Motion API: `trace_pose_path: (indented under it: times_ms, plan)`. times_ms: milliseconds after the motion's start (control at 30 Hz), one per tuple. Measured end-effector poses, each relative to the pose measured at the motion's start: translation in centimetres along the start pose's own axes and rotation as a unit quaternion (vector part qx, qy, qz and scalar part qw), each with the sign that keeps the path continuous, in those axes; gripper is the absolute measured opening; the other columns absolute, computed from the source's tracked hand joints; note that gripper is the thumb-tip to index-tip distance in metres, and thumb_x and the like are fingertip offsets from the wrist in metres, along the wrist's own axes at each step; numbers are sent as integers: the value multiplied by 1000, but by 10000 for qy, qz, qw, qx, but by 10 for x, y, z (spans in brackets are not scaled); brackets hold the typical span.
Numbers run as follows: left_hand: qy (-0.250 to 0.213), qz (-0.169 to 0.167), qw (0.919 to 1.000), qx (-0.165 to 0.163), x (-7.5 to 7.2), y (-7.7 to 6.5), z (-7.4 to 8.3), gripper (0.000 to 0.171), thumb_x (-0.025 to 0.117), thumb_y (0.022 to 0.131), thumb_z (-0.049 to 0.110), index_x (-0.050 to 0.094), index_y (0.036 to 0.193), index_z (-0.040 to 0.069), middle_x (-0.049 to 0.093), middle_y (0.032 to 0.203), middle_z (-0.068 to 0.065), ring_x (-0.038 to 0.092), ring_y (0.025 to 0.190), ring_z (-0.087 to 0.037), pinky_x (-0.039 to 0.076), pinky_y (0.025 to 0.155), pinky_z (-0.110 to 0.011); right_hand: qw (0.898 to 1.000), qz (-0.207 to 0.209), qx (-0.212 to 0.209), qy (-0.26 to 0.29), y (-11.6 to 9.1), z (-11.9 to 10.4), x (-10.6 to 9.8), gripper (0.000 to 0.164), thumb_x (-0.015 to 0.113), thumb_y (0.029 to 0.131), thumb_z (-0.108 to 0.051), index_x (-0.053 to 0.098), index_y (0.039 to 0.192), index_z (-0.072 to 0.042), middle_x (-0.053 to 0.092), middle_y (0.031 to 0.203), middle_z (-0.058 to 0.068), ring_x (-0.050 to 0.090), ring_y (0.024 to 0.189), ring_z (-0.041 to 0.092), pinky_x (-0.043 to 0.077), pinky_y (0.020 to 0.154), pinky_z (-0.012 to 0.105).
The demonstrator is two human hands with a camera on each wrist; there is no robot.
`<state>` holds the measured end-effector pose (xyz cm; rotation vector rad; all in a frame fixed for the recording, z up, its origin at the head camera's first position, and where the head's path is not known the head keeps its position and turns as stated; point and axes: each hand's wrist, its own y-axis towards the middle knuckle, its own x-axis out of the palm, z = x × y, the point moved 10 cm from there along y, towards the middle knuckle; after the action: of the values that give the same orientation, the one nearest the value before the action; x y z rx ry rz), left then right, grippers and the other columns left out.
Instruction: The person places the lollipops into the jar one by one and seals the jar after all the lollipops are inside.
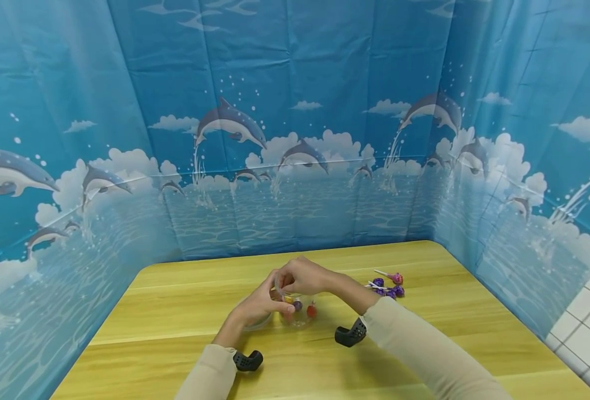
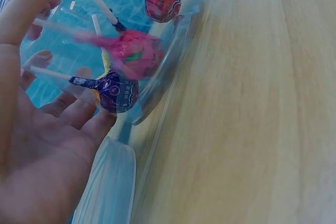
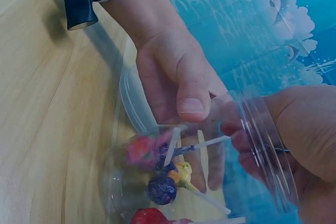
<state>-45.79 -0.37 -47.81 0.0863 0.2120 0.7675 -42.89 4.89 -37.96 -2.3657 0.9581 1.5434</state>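
A clear plastic jar [image 1: 300, 318] stands tilted on the table with several wrapped lollipops inside. My left hand [image 1: 262, 303] grips its side, thumb in front and fingers behind. My right hand [image 1: 302, 276] bends over the mouth, fingers curled at the rim [image 3: 268, 156]. In the left wrist view a blurred pink lollipop [image 2: 139, 56] lies inside, its stick end close to the right fingertips; I cannot tell whether they pinch it. Below it sits a purple lollipop [image 2: 118, 92], with a red one [image 2: 163, 4] farther up. A yellow lollipop [image 3: 182, 172] shows among them.
A clear round lid [image 2: 107, 182] lies on the wooden table [image 1: 175, 311] beside the jar, partly behind the left hand. Several purple lollipops [image 1: 390, 292] and a pink one [image 1: 397, 279] lie to the right, beyond the right forearm. A dolphin-print curtain [image 1: 295, 211] borders the table.
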Motion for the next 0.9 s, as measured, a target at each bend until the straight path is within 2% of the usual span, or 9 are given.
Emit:
trace_pose_path:
  times_ms: [233, 400, 533, 833, 900]
  plan:
    - [-51, -6, 10000, 31, 1, 0, 0, 74, 73, 97, 6, 31, 156, 21, 35, 154, -12, 50, 133, -37, 49, 99, -47, 9994, 120, 126, 289, -8, 5, -12, 9, 72, 98, -5, 77, 105, -7, 75, 99, -1, 70, 89, 6, 56, 81, 27]
    - [280, 137, 9995, -24, -2, 0, -2, 82, 77, 95, 12, 27, 160, 26, 37, 153, -21, 45, 137, -39, 44, 104, -50, 9977, 415, 288, 444, -20, 12, -31, 14, 71, 99, -6, 76, 111, -1, 76, 100, 1, 71, 90, 9, 56, 82, 27]
    - [447, 175, 9988, -9, -4, 0, -1, 87, 78, 94, 15, 24, 162, 23, 34, 154, -27, 39, 143, -41, 42, 106, -52, 9957, 638, 396, 534, -32, 18, -47, 14, 72, 98, -7, 75, 111, -3, 75, 100, -1, 71, 90, 10, 56, 83, 28]
    - [444, 306, 9985, -81, -5, 1, -3, 85, 79, 92, 14, 28, 160, 22, 42, 149, -17, 40, 142, -42, 42, 107, -52, 9896, 996, 806, 653, -62, 37, -72, 15, 72, 99, -11, 74, 113, -6, 74, 100, -2, 71, 93, 13, 57, 84, 32]
    - [417, 327, 9986, -77, -5, 1, -3, 85, 79, 92, 13, 29, 160, 22, 41, 149, -20, 41, 141, -43, 42, 107, -52, 9884, 1055, 872, 658, -70, 43, -76, 15, 72, 99, -11, 74, 113, -7, 74, 101, -1, 71, 94, 14, 57, 84, 32]
